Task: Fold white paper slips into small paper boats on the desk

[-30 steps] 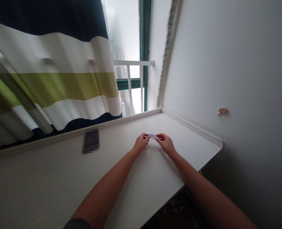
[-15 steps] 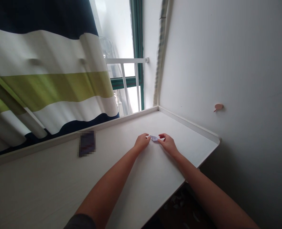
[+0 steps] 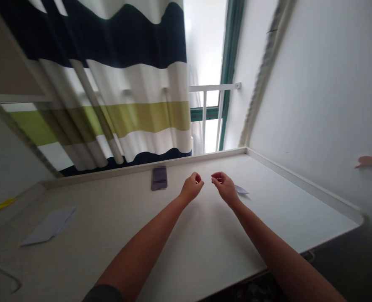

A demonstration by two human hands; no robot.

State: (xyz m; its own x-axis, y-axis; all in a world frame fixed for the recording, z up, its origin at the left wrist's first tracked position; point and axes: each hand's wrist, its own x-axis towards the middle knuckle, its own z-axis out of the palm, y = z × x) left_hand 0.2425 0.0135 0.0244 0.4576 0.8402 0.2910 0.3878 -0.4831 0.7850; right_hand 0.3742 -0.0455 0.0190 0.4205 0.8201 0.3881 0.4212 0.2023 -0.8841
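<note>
A dark grey sleeve (image 3: 102, 294) with a curved hem rings the left arm (image 3: 144, 237) at the view's lower edge. Beyond it the arm is bare, tapering to the left grip (image 3: 191, 187); the right forearm (image 3: 275, 237) and right grip (image 3: 225, 187) are bare too.

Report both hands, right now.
Left hand: curled, nothing visible held; open or closed cannot be told.
Right hand: slightly open, nothing visible held.

The white tabletop (image 3: 211, 251) bears white sheets (image 3: 50, 225), a dark rectangle (image 3: 159, 178) and a small paper (image 3: 241, 190).
</note>
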